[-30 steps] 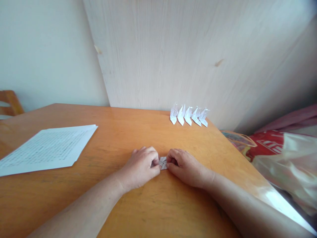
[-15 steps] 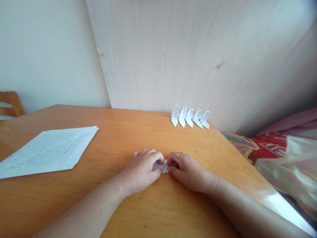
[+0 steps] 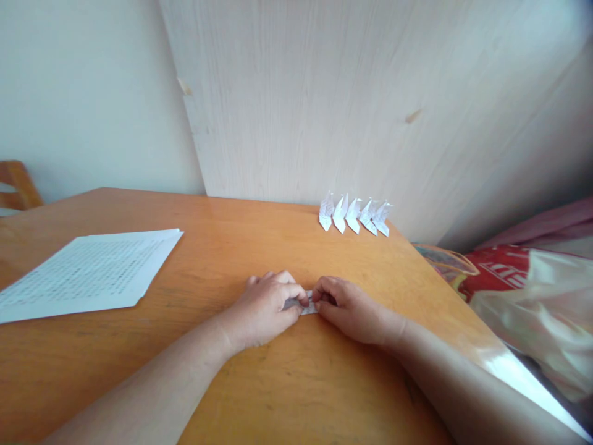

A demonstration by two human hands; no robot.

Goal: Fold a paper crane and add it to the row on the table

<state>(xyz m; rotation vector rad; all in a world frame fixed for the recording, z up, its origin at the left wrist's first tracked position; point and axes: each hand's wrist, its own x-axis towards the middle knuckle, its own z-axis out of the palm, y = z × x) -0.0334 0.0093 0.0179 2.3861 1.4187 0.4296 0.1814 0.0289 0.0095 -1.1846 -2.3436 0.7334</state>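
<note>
Grip: both hands are clamped on one small paper piece (image 3: pixel 309 309). The left hand (image 3: pixel 266 309) holds its left portion between thumb and forefinger. The right hand (image 3: pixel 349 309) holds its right end in a like pinch, with the fingertips of the two hands close together. A short printed section shows in the gap between them. Because the fingers cover most of the paper piece, the exact line of the crease cannot be told from this view.

Position: the paper piece lies low over the wooden surface (image 3: pixel 222 247), directly in front of the person.

Step in hand: judged from the paired pinch, a small fold is being shaped or pressed down.

Next move: this appears to call for aligning the paper edges, holding one end steady with one hand and running a fingertip firmly along the crease with the other. Maintain light, even pressure; a piece this small could slip out of line.

Surroundings: beyond the paper piece and slightly to its right, five folded papers (image 3: pixel 353 216) stand in a row near the far edge of the surface. Well to the left of the paper piece lie printed sheets (image 3: pixel 106 266). Well to its right, past the edge of the surface, is a red bag (image 3: pixel 498 269).
</note>
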